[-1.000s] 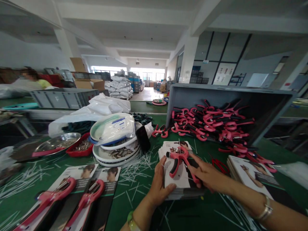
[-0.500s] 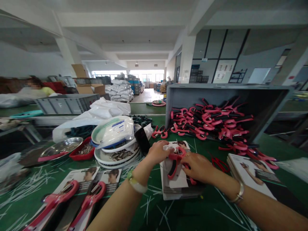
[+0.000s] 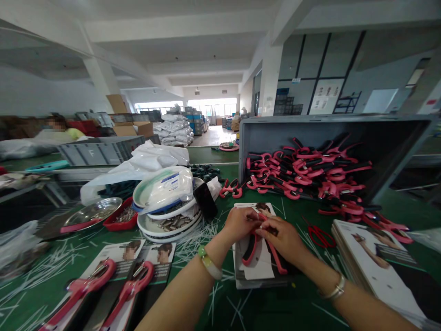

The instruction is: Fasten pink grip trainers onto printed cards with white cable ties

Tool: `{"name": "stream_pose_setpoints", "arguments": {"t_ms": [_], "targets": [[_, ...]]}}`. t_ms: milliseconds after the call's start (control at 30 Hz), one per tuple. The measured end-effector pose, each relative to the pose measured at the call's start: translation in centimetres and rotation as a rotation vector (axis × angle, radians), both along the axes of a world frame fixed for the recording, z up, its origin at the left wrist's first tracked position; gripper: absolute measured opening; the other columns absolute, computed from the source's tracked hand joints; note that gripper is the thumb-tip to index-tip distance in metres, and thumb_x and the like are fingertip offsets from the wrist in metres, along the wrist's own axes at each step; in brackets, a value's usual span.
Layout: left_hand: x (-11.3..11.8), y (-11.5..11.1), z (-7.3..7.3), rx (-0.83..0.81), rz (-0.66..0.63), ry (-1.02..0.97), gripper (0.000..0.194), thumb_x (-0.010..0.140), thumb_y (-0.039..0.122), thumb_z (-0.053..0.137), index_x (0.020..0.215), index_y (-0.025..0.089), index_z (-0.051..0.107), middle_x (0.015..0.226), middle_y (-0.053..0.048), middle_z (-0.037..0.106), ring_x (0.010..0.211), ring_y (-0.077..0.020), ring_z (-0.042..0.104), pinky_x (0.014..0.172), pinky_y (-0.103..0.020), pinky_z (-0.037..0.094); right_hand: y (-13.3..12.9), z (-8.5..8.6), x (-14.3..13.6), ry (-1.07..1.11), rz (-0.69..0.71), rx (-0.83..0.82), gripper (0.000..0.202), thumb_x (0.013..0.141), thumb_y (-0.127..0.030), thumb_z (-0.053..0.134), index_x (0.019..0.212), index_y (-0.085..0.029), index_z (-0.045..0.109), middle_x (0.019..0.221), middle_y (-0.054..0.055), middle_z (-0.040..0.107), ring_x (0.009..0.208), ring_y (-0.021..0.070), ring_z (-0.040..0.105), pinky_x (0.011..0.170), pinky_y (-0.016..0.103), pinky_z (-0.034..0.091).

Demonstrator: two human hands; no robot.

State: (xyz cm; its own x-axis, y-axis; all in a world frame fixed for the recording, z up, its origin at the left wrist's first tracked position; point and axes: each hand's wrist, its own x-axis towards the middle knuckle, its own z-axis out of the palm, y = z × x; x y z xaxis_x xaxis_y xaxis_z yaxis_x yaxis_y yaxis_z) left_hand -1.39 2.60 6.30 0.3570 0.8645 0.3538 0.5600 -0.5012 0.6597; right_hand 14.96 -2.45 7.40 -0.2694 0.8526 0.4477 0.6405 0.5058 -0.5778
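So the pink-and-black pliers (image 3: pixel 250 252) lie on top of a stack of printed cards (image 3: pixel 263 269) right in front of me, handles spread and pointing back my way. My left hand (image 3: pixel 243 223) and right hand (image 3: pixel 280 236) meet over the head end, fingers curled in and bunched close together. Can't tell what's pinched between my fingertips, since the hands cover that spot. I've got a green and pale bracelet (image 3: pixel 209 263) on my left wrist and a silver bangle (image 3: pixel 336 290) on the right.

Just right of the stack there's a pair of red-handled scissors (image 3: pixel 321 236), then a second card stack (image 3: pixel 375 271). Behind those a grey crate (image 3: pixel 330 118) lies on its side, with a heap of the same pliers (image 3: pixel 303 170) spilling out of its mouth.

On my left, white ties (image 3: pixel 237 309) are scattered over the green table (image 3: pixel 292 317), and two pliers on cards (image 3: pixel 134 287) lie side by side near me. Farther back: a black phone (image 3: pixel 206 203) leaning on stacked dishes (image 3: pixel 168 234), a red tray (image 3: pixel 120 219) of small parts and a metal dish (image 3: pixel 93 214). Way off left, someone in yellow (image 3: pixel 74 133) is behind another grey crate (image 3: pixel 99 152).
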Motion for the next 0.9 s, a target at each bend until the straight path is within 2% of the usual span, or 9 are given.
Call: {"name": "stream_pose_setpoints", "arguments": {"t_ms": [100,200,300,433,633,900], "targets": [[0.2,-0.6,0.2,0.045,0.032,-0.001,0.012,0.076,0.031,0.064,0.079,0.022,0.071,0.079,0.000,0.073,0.075,-0.0155,0.064,0.080,-0.029,0.043,-0.1,-0.3,-0.3,0.104,-0.057,-0.101,0.024,0.079,-0.039,0.056,0.068,-0.020,0.066,0.084,0.006,0.066,0.084,0.0219,0.062,0.079,0.034,0.046],[0.5,-1.4,1.0,0.143,0.056,0.110,0.009,0.077,0.028,0.063,0.078,0.025,0.071,0.082,0.000,0.073,0.084,-0.0198,0.064,0.096,-0.043,0.032,-0.4,-0.3,-0.4,0.148,-0.089,-0.110,0.026,0.078,-0.042,0.056,0.067,-0.020,0.066,0.076,0.004,0.063,0.068,0.0183,0.059,0.068,0.031,0.046],[0.7,-1.9,1.9,0.202,0.079,0.259,0.012,0.078,0.025,0.060,0.081,0.025,0.071,0.085,-0.004,0.072,0.088,-0.0247,0.063,0.098,-0.052,0.026,-0.5,-0.3,-0.4,0.169,-0.093,-0.084,0.027,0.077,-0.043,0.058,0.066,-0.020,0.065,0.071,0.003,0.060,0.063,0.0168,0.056,0.063,0.029,0.044],[0.6,-2.0,2.3,0.220,0.059,0.324,0.014,0.079,0.025,0.057,0.084,0.027,0.071,0.088,-0.003,0.072,0.088,-0.0233,0.062,0.096,-0.047,0.030,-0.4,-0.4,-0.4,0.201,-0.107,-0.093,0.026,0.077,-0.043,0.057,0.065,-0.020,0.064,0.069,0.003,0.060,0.058,0.0155,0.053,0.060,0.028,0.042],[0.4,-1.7,2.1,0.321,-0.006,0.421,0.017,0.082,0.025,0.054,0.086,0.029,0.069,0.087,0.000,0.072,0.087,-0.0196,0.062,0.093,-0.043,0.033,-0.1,-0.6,-0.2,0.230,-0.097,-0.123,0.027,0.075,-0.044,0.058,0.063,-0.020,0.062,0.071,0.004,0.063,0.062,0.0173,0.055,0.064,0.029,0.042],[0.3,-1.4,1.4,0.341,-0.015,0.344,0.016,0.082,0.023,0.054,0.087,0.028,0.069,0.090,0.001,0.072,0.085,-0.0166,0.062,0.090,-0.039,0.036,0.1,-0.5,-0.1,0.257,-0.070,-0.169,0.025,0.074,-0.043,0.059,0.062,-0.021,0.062,0.062,0.002,0.062,0.058,0.0174,0.055,0.063,0.030,0.044]]}}
